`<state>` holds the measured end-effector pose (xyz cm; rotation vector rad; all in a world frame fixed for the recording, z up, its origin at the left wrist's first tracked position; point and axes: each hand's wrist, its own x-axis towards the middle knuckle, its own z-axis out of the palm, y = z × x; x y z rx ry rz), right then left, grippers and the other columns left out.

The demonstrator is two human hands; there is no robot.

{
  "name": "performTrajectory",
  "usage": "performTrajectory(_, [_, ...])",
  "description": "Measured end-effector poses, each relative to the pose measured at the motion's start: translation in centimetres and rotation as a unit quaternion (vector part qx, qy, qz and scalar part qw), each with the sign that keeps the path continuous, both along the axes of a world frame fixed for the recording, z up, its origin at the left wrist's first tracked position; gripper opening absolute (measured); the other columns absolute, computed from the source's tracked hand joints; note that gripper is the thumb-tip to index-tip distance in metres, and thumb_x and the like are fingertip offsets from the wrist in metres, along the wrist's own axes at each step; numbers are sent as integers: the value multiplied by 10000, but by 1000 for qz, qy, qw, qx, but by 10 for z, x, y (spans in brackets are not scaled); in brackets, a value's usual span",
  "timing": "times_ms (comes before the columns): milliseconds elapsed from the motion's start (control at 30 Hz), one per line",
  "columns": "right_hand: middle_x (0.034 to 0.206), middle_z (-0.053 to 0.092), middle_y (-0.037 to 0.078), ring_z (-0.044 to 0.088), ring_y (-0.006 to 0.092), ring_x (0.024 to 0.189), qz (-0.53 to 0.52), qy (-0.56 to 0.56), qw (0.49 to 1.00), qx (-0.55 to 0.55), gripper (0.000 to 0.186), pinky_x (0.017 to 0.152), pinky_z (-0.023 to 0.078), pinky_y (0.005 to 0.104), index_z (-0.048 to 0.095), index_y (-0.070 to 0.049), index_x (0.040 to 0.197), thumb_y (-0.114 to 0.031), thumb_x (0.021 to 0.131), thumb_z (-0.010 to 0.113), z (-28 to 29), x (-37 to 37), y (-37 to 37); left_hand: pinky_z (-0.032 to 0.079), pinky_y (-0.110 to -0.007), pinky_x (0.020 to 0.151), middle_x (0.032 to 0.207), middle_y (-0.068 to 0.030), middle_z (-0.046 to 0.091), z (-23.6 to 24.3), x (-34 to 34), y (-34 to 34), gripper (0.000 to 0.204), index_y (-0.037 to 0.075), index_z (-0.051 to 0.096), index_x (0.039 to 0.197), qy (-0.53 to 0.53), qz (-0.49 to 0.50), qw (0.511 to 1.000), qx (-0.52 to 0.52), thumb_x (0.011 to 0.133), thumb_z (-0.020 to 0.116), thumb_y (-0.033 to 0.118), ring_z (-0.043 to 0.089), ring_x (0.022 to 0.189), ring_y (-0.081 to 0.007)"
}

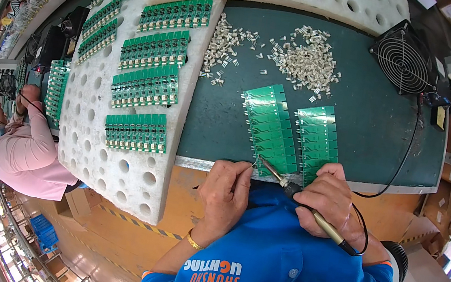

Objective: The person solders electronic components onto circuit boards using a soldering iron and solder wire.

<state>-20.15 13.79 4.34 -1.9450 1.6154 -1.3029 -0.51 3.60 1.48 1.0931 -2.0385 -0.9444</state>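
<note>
My right hand [324, 199] is closed around a soldering iron [330, 227]. The iron's metal tip reaches the near end of a green circuit board panel [268, 125], which lies on the bench with pins along its left edge. My left hand [226, 192] is pinched at that panel's near left corner; whatever is between its fingertips is too small to make out. A second, narrower green circuit board panel [318, 138] lies just to the right, its near end close to my right hand's knuckles.
Two heaps of small white connectors, left [225, 44] and right [310, 60], lie farther back. A perforated white foam board [85, 120] carries rows of assembled circuit boards [136, 130]. A fan [403, 62] stands at right, near a black cable [412, 140]. A co-worker [31, 153] sits at left.
</note>
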Motion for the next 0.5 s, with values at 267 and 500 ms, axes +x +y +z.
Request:
performTrajectory(267, [744,679,44,615,203,622,4,8,1000,3,251,735,464,409,678,-72,960,-90,734,787,2,1,1,493,-297,623,809,-107,627,0,0,0,81,-4,706,937,5,-3,1000,12,868,729,-38,610,697,-201])
performTrajectory(500, [751,659,26,610,191,615,12,43,999,16,287,770,467,401,676,-96,973,-107,720,811,6,1,4,505,-321,632,810,-115,635,0,0,0,95,8,709,931,-25,-11,1000,-13,852,739,-34,626,706,-235])
